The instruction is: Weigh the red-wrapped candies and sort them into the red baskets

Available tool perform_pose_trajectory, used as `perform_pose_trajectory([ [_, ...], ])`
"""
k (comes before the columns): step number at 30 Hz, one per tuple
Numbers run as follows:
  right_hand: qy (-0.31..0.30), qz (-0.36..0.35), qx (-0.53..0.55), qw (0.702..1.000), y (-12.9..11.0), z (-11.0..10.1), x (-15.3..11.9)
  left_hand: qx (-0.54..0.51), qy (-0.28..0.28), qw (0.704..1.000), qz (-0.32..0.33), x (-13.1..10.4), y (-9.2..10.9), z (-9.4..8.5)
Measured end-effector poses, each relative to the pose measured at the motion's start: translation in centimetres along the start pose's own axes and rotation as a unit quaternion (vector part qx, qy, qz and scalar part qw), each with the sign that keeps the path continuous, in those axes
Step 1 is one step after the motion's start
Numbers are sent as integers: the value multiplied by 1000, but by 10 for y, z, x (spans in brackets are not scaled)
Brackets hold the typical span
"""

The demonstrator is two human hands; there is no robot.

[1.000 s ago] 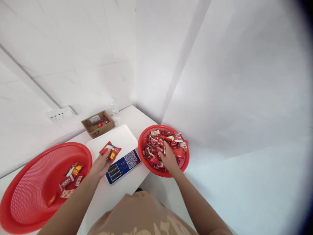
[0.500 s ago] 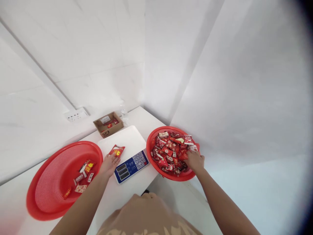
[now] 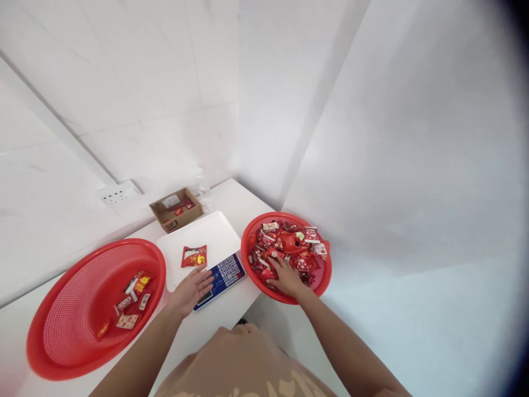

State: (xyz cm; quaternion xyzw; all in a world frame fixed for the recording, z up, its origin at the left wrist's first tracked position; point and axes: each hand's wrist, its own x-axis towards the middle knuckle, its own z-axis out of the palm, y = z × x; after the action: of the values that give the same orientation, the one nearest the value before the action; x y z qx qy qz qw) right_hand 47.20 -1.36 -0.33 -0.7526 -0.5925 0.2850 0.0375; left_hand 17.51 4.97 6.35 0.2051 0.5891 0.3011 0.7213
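Note:
A red candy packet (image 3: pixel 194 256) with yellow print lies flat on the white pan of the digital scale (image 3: pixel 217 229). Just in front of it, my left hand (image 3: pixel 191 292) hovers palm up with fingers stretched, holding nothing and covering part of the scale's blue panel. At the right, a red plastic basket (image 3: pixel 253 275) is filled with many small wrapped candies (image 3: pixel 289 242), mostly red. My right hand (image 3: pixel 286 275) rests on these candies with its fingers spread, near the basket's front side.
A second red basket (image 3: pixel 45 353), holding several packets, stands tilted at the left. Behind the scale are an open cardboard box (image 3: pixel 177 209) with a few red items and a clear plastic bottle (image 3: pixel 203 190). A wall socket (image 3: pixel 119 193) is at the back left.
My left hand has let go of the red packet, leaving it on the scale, and drawn back toward me. My right hand has moved left across the candies, its fingers now spread.

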Motion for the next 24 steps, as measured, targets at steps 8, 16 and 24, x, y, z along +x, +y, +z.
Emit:
perform_pose_trajectory([
  [8, 126, 9, 137, 982, 3, -2, 24, 16, -32, 999, -24, -18, -11, 4],
  [16, 169, 97, 544, 816, -6, -35, 20, 0, -16, 999, -30, -21, -17, -7],
  [24, -35, -56, 508, 859, -88, -37, -16, 44, -158, 986, 6, -33, -18, 24],
])
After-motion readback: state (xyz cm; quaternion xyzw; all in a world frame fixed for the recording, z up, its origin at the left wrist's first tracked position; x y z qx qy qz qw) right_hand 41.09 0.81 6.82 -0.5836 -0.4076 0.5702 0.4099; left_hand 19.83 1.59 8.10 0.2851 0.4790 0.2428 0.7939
